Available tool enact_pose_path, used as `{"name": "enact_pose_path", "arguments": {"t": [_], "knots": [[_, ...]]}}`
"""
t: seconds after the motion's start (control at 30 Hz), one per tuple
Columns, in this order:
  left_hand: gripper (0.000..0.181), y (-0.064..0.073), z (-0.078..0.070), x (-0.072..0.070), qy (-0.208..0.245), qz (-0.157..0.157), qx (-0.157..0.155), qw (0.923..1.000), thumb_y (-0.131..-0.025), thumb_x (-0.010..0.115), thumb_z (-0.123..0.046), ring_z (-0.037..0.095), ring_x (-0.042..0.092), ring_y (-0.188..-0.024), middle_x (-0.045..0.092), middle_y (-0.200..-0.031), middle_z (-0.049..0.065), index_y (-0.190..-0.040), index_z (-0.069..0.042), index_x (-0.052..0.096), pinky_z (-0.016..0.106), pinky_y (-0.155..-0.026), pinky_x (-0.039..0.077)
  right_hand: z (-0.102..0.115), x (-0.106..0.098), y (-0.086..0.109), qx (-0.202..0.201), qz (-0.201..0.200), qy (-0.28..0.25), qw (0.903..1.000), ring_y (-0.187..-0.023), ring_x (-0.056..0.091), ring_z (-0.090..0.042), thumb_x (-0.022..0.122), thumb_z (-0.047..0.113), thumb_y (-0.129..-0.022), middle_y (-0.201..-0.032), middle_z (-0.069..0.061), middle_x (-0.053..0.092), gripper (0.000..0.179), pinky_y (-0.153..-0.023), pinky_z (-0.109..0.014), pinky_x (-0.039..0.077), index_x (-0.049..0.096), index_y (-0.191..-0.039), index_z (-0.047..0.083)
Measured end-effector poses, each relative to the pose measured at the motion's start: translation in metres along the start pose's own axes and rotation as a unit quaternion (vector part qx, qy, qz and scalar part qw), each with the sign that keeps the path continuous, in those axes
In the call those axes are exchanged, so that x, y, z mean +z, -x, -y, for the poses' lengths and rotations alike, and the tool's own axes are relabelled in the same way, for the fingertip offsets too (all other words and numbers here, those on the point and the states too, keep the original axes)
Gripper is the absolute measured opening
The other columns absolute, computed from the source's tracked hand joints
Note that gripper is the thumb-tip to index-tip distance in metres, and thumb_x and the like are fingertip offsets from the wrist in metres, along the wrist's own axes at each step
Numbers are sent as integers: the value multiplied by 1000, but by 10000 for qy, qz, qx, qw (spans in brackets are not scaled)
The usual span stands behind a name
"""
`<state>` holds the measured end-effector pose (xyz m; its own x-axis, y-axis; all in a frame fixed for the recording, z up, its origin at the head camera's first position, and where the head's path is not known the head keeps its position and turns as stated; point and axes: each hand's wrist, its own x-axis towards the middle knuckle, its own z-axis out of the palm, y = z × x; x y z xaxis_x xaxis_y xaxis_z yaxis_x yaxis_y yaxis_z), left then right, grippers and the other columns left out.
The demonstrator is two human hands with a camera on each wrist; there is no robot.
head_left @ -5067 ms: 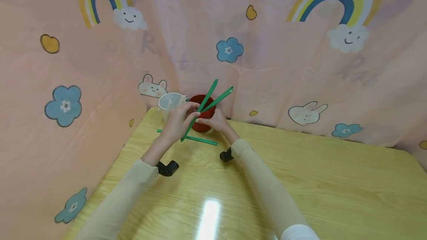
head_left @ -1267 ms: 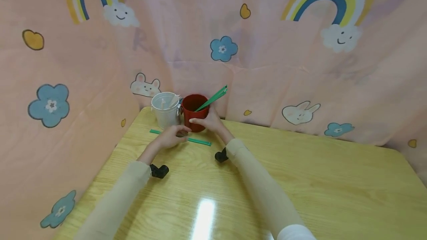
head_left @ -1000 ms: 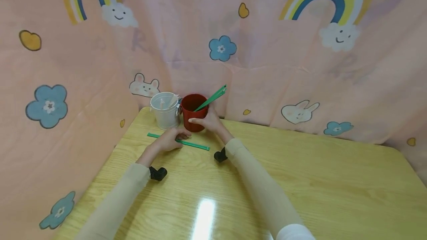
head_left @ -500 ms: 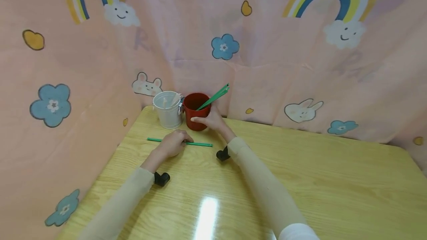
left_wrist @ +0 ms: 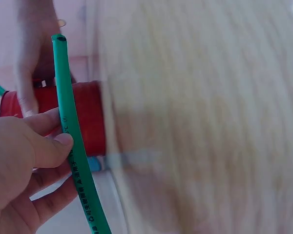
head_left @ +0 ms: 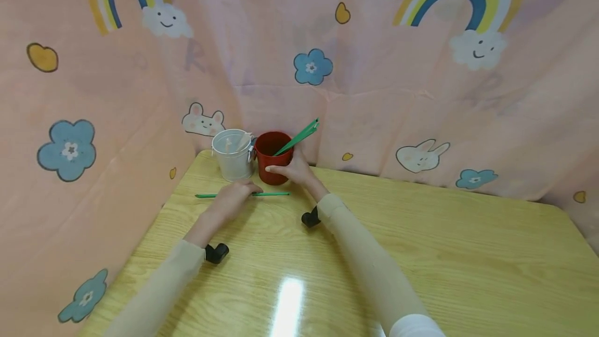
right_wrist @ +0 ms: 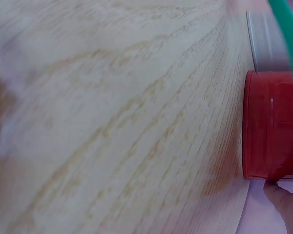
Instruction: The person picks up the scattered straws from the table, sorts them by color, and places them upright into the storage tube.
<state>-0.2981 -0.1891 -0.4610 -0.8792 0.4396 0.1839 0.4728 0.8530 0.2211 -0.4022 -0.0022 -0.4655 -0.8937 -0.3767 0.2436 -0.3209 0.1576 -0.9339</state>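
My left hand [head_left: 231, 201] pinches a long green wrapped straw [head_left: 273, 193] near its middle, in front of the two buckets. In the left wrist view, the thumb lies over the printed wrapper of this wrapped straw [left_wrist: 68, 100], with fingers behind it. My right hand [head_left: 299, 169] holds the red bucket [head_left: 269, 164] from its right side, thumb across the front. Green wrapped straws [head_left: 301, 135] lean out of that bucket to the right. The right wrist view shows the bucket's red wall [right_wrist: 268, 126] with fingertips [right_wrist: 278, 192] at its side.
A white bucket [head_left: 234, 167] with pale slender items inside stands just left of the red one. Both are at the back left of the wooden table [head_left: 421, 254], before a pink printed curtain [head_left: 374, 72]. Black wrist mounts [head_left: 217, 254] stick out beside the cuffs.
The straw held over the red bucket earlier is now among those inside. My left hand came down to the straw on the table and has it pinched, turned slightly. My right hand stays put.
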Motion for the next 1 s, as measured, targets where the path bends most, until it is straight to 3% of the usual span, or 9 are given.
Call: {"name": "enact_pose_path", "arguments": {"t": [0.17,0.33,0.6,0.77,1.0], "knots": [[28,6,-1,-14,310,87,-420,9986,-88,61,5,25,64,-100,68,-105,7,-108,-10,73,41,-80,56,21,-3,9,147,150,36,9998,-133,38,-34,78,4,-77,-144,-20,39,89,-111,-47,37,20,-145,0],[28,10,-6,-26,706,-6,-649,9954,-87,59,7,27,66,-95,69,-106,10,-108,-7,72,41,-78,55,24,-4,11,139,153,89,9997,-133,39,-34,77,5,-78,-145,-20,39,89,-111,-46,38,20,-145,-1],[23,8,-16,-37,1363,-416,-947,9853,-92,54,6,29,63,-93,64,-105,17,-114,2,62,42,-79,55,-2,0,1,-86,-48,21,9999,-134,40,-31,80,4,-74,-143,-17,41,90,-113,-46,35,24,-145,3],[24,6,-21,-43,1696,-803,-899,9781,-95,49,7,31,62,-95,61,-108,20,-117,7,56,42,-80,55,-17,2,-5,-26,-147,252,9996,-133,41,-24,82,13,-74,-143,-10,41,93,-113,-42,36,23,-145,11],[30,0,-28,-54,2246,-1322,-955,9607,-96,51,4,33,62,-98,60,-111,22,-125,8,51,43,-82,55,-19,2,-7,-86,-156,185,9997,-130,43,-23,84,13,-73,-141,-9,44,92,-110,-41,39,25,-144,11]]}}
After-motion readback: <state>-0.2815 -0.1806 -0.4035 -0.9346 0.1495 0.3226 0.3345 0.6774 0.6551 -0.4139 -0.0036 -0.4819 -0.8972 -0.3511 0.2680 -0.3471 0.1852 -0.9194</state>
